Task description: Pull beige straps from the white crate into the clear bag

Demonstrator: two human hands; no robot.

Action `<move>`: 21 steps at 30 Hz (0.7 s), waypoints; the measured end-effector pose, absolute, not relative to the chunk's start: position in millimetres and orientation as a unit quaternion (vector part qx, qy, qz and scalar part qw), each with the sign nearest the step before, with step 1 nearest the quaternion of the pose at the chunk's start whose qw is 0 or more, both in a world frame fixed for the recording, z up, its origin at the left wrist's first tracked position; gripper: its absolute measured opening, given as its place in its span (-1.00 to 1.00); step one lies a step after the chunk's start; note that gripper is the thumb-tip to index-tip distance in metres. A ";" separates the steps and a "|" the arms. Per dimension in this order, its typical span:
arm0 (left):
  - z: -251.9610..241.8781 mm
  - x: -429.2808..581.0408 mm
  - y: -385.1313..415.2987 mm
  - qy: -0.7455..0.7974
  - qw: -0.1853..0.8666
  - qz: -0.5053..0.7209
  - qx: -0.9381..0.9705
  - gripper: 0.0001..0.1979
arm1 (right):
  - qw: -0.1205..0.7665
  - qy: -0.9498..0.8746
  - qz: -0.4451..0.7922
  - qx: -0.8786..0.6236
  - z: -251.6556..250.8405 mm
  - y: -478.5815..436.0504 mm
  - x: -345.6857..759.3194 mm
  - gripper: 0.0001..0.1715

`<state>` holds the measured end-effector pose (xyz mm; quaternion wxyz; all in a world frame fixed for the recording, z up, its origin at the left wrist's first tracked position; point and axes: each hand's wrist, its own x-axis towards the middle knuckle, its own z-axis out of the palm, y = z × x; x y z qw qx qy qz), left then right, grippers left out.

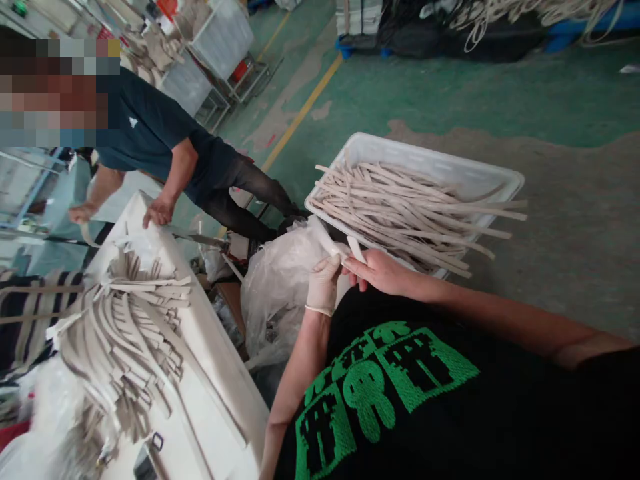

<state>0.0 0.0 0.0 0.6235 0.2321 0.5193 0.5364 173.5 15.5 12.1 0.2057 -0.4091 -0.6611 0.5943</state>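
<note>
In front of my body, my left hand (324, 279), in a pale glove, pinches a whitish flat strap (323, 235). Close against it, my right hand (383, 271) is bare, its fingers closed around a short white end (356, 249) that sticks up. Whether both pieces belong to one strap is hidden by the fingers. Just beyond my hands stands a white plastic tub (430, 157) holding a heap of long beige straps (395, 207), several hanging over its rim. A crumpled clear plastic bag (275, 287) lies beside my left hand.
A white table (225, 373) at left carries a bundle of beige straps (125, 333) and a dark metal object (149, 460). Across it, a co-worker (175, 133) handles a strap. Wheeled white bins (223, 40) and blue pallets (560, 37) stand farther back.
</note>
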 end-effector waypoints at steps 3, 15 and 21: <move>6.1 -2.2 4.3 0.524 0.600 0.560 0.226 -0.60 | 0.180 -0.687 0.590 -0.384 11.5 14.9 175.3 -0.38; 5.8 -16.1 8.1 0.557 0.567 0.557 0.242 -0.60 | 0.128 -0.669 0.631 -0.371 10.9 11.8 169.7 -0.48; 0.9 -14.2 -3.0 0.553 0.606 0.506 0.265 -0.66 | 0.178 -0.672 0.604 -0.390 13.4 12.7 160.9 -0.49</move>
